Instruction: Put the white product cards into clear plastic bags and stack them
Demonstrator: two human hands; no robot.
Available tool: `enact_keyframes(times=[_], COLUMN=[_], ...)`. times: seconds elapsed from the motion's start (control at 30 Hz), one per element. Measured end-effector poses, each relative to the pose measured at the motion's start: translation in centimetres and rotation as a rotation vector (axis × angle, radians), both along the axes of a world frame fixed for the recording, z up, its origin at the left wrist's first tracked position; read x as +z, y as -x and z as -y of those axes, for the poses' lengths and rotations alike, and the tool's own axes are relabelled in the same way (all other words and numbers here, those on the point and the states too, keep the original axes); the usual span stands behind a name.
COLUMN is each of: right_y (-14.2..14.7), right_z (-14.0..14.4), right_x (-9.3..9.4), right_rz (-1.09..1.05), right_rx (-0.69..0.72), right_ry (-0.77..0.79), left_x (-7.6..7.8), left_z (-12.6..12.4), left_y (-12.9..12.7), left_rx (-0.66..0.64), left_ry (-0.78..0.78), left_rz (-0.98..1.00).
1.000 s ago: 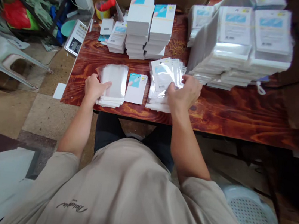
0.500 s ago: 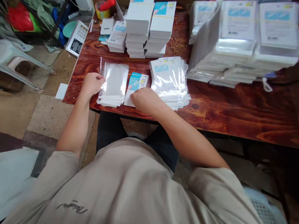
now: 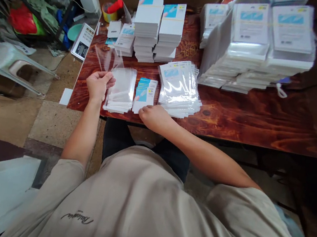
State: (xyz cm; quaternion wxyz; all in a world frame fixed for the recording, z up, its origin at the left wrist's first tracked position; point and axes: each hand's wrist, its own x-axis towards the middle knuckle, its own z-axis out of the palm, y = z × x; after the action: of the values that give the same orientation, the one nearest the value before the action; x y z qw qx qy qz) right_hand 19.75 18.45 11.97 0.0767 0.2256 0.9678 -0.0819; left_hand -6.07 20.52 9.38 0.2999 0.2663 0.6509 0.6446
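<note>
Clear sleeve (image 3: 107, 59) is pinched in left hand (image 3: 99, 84); right hand (image 3: 155, 117) pinches cards (image 3: 144, 94), which may fan and slip.

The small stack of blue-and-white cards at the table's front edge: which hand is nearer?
Right. The right hand touches the card stack's near edge; the left hand is beyond the sleeve pile, pinching a clear sleeve.
</note>
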Motion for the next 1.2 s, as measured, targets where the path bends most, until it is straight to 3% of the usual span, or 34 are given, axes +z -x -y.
enact_keyframes(times=[0.1, 0.2, 0.3, 0.43, 0.57, 0.7, 0.77, 0.9, 1.03, 1.2], right_y=[-1.1, -1.9, -1.7, -0.3, 1.3, 2.5, 2.4, 0.7, 0.1, 2.4], right_z=[-0.3, -0.5, -0.7, -1.7, -2.5, -2.2, -1.8, -1.1, -0.4, -0.6], right_x=[-0.1, 0.2, 0.5, -0.8, -2.5, -2.8, -2.6, -2.3, -2.2, -1.4], right_rz=[-0.165, -0.676, -1.167, -1.346, -1.441, -1.493, -1.488, -1.354, -1.330, -1.395], right_rx=[-0.124, -0.490, -0.824, -0.945, -1.078, -1.113, -1.077, -0.838, -0.856, -0.806], right_ry=[0.020, 0.040, 0.269, 0.599, 0.590, 0.618, 0.742, 1.069, 1.068, 1.104], left_x=[0.3, 0.5, 0.6, 0.8, 0.7, 0.7, 0.9, 1.5, 1.9, 1.9], left_z=[0.0, 0.0, 0.0, 0.2, 0.9, 1.6, 1.9, 2.2, 2.5, 3.4], left_y=[-0.3, -0.6, -1.4, -2.9, -4.5, -5.7, -5.7, -5.1, -5.7, -9.0], left_rx=[0.062, 0.093, 0.098, 0.043, -0.040, -0.092, -0.096, -0.083, -0.112, -0.222], left_ry=[-0.029, -0.071, -0.108, -0.113, -0.129, -0.120, -0.123, -0.139, -0.151, -0.178], left_rz=[0.036, 0.061, 0.088, 0.102, 0.135, 0.177, 0.197, 0.220, 0.203, 0.267])
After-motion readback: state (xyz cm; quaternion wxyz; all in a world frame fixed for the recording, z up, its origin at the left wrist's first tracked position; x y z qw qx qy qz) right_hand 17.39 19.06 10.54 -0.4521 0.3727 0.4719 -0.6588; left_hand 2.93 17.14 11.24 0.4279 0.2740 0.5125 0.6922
